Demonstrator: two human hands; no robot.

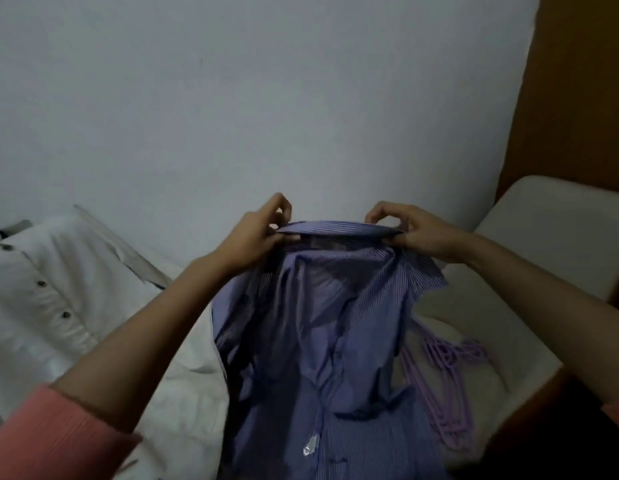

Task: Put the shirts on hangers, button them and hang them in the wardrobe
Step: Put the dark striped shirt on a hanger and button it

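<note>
White wall behind; left hand [258, 233] and right hand [417, 233] each pinch-grip striped shirt [322, 323] collar.

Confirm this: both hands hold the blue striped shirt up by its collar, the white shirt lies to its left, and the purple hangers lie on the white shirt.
One detail is wrong. The head view shows the purple hangers lying right of the blue striped shirt, on the pale cushion, apart from the white shirt. The left hand and right hand do pinch the collar.
</note>
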